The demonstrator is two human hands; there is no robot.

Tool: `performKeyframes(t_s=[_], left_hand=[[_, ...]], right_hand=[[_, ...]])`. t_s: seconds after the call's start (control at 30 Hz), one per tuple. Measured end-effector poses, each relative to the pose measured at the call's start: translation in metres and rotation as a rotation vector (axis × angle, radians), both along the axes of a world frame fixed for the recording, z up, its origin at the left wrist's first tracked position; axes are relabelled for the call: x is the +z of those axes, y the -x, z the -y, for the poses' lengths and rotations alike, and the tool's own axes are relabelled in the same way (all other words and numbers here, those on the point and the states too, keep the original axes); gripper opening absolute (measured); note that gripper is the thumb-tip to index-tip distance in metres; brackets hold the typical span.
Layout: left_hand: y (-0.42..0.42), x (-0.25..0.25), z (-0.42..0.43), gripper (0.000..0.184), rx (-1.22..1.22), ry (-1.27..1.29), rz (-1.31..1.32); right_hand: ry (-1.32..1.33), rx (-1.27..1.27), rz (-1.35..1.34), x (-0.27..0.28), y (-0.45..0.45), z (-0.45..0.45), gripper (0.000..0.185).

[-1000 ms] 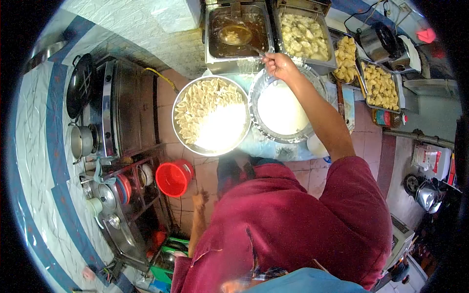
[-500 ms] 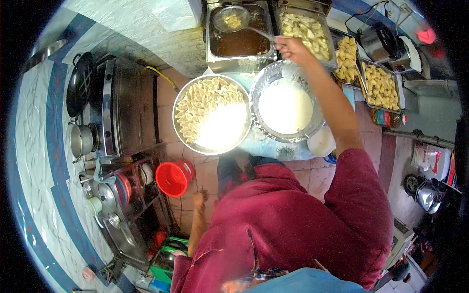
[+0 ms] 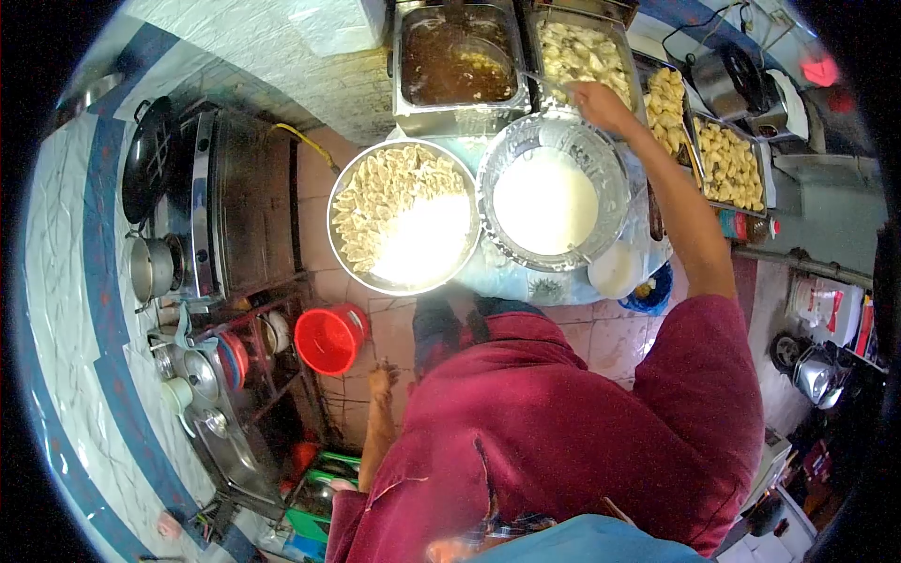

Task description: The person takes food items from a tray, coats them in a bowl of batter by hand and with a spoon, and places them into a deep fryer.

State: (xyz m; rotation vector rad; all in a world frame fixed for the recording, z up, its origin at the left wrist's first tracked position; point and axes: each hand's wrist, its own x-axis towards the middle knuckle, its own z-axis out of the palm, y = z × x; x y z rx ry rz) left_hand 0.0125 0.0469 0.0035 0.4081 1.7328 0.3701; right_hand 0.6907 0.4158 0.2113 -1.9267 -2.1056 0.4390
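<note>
My right hand point(image 3: 601, 105) is closed around the handle of a skimmer point(image 3: 483, 61). Its mesh bowl, with small pale bits in it, dips into brown oil in the metal fryer point(image 3: 454, 120). Beneath that arm is a large bucket point(image 3: 610, 192) of white batter. Left of it, a round metal bowl point(image 3: 336, 246) holds many folded pieces of dough, partly washed out by glare. My left hand point(image 3: 382, 377) hangs low at my side near a red bucket point(image 3: 330, 340), its fingers loosely apart and holding nothing.
Pale fried pieces fill a metal tray point(image 3: 587, 61) right of the fryer. More golden pieces lie in trays farther right, one of them a dark tray point(image 3: 731, 165). A small white tub point(image 3: 617, 270) stands by the batter. At left is a stove point(image 3: 249, 202).
My right hand has moved right and slightly down. The skimmer's bowl has gone from above the fryer's left part down into the oil at its right side. My left hand has barely moved.
</note>
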Motion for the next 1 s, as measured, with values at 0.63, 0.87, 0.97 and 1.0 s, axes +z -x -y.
performKeyframes(t_s=[0.63, 0.87, 0.97, 1.0], left_hand=[[-0.013, 0.017, -0.013, 0.033, 0.050, -0.012, -0.035], [-0.013, 0.021, -0.009, 0.031, 0.096, -0.039, -0.004], [-0.007, 0.004, -0.002, 0.029, 0.081, -0.055, -0.017], [-0.004, -0.003, 0.001, 0.029, 0.082, -0.064, 0.006]], right_hand=[[0.451, -0.721, -1.726, -0.011, 0.140, -0.029, 0.014], [0.409, -0.587, -1.486, -0.007, 0.084, -0.039, 0.021], [0.280, -0.441, -1.000, 0.000, 0.038, -0.039, 0.034], [0.218, -0.388, -0.874, -0.005, 0.017, -0.046, 0.034]])
